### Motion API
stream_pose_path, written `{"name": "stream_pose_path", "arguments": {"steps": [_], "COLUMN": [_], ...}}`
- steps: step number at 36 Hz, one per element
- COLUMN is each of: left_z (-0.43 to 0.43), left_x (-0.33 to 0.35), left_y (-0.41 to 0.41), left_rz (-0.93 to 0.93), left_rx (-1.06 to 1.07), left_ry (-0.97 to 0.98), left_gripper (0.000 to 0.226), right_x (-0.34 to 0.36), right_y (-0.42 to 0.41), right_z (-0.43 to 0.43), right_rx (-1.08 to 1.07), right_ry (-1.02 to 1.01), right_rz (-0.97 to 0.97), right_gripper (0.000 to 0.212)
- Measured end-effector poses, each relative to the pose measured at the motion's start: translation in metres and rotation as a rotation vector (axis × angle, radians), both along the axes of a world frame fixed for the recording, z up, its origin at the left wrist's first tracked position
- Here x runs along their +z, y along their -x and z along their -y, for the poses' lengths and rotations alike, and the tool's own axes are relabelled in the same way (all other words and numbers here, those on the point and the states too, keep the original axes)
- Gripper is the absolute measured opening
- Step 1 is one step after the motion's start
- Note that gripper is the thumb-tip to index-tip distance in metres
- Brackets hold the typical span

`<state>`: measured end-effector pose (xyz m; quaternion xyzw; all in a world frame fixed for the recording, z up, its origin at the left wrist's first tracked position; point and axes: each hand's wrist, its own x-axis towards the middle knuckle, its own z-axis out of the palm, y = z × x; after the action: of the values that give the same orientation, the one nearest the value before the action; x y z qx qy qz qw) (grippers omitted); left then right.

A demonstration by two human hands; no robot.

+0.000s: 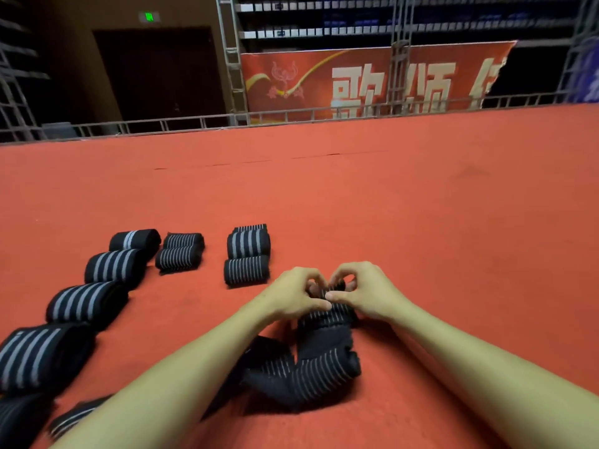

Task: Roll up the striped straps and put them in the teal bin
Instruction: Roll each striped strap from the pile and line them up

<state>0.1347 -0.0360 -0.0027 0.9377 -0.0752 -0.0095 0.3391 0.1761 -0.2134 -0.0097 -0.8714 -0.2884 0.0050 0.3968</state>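
Observation:
A black strap with thin grey stripes [311,364] lies loose on the red carpet in front of me, its far end curled into a small roll. My left hand [293,294] and my right hand [366,291] both pinch that rolled end, thumbs and fingertips meeting over it. The strap's tail trails back toward me between my forearms. Several rolled striped straps lie to the left, one of them [247,270] just left of my hands. No teal bin is in view.
A curved row of rolled straps [87,304] runs along the left side down to the bottom corner. Red carpet [421,205] stretches far ahead to a metal railing [291,116] and a red banner behind it.

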Motion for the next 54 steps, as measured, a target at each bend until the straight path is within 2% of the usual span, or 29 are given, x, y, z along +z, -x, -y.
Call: {"name": "stream_pose_path", "arguments": {"steps": [6,9,18,21,25,29,31,33,38,40,42,45,47,50,52,54], "left_z": [-0.003,-0.004,-0.008,-0.011,-0.01,-0.008,-0.008,-0.007,-0.009,-0.012,-0.015,-0.024,-0.025,-0.018,-0.011,-0.004], "left_x": [-0.01,-0.014,-0.019,-0.022,-0.021,-0.018,-0.017,-0.016,-0.008,0.001,0.009,0.008,0.004,0.002,0.004,0.005], "left_y": [0.006,0.009,0.01,0.01,0.01,0.006,0.003,0.0,-0.011,-0.015,-0.02,-0.024,-0.022,-0.013,-0.006,-0.001], "left_rz": [-0.035,0.02,0.056,0.106,0.22,0.161,0.174,0.225,0.275,0.309,0.328,0.25,0.231,0.258,0.136,-0.009], "left_rx": [-0.074,-0.081,-0.114,-0.125,-0.173,-0.224,-0.187,-0.109,0.077,0.112,0.15,0.171,0.17,0.114,0.011,-0.1], "left_ry": [-0.015,-0.038,-0.02,-0.011,-0.122,-0.184,-0.194,-0.14,0.173,0.17,0.075,-0.113,-0.222,-0.183,-0.117,-0.181], "left_gripper": [0.029,0.027,0.038,0.024,0.014,0.03,0.034,0.028,0.037,0.038,0.034,0.02,0.019,0.018,0.015,0.018], "right_x": [-0.022,-0.03,-0.037,-0.037,-0.04,-0.042,-0.043,-0.044,-0.045,-0.045,-0.044,-0.044,-0.044,-0.043,-0.043,-0.044], "right_y": [0.011,0.015,0.019,0.017,0.017,0.016,0.015,0.016,0.018,0.018,0.017,0.016,0.015,0.015,0.015,0.014], "right_z": [0.01,0.012,0.013,0.014,0.012,0.013,0.013,0.013,0.015,0.016,0.017,0.017,0.017,0.017,0.017,0.017], "right_rx": [-0.023,-0.044,0.015,0.008,-0.002,0.004,0.017,0.025,0.023,0.024,0.028,0.031,0.034,0.028,0.019,0.014], "right_ry": [-0.081,-0.126,-0.093,-0.095,-0.095,-0.136,-0.145,-0.155,-0.148,-0.131,-0.119,-0.122,-0.131,-0.137,-0.133,-0.133], "right_rz": [-0.009,0.024,0.08,0.084,0.078,0.067,0.066,0.076,0.123,0.124,0.12,0.117,0.116,0.114,0.108,0.098], "right_gripper": [0.022,0.03,0.041,0.045,0.054,0.07,0.078,0.086,0.105,0.108,0.107,0.105,0.104,0.101,0.099,0.098]}}
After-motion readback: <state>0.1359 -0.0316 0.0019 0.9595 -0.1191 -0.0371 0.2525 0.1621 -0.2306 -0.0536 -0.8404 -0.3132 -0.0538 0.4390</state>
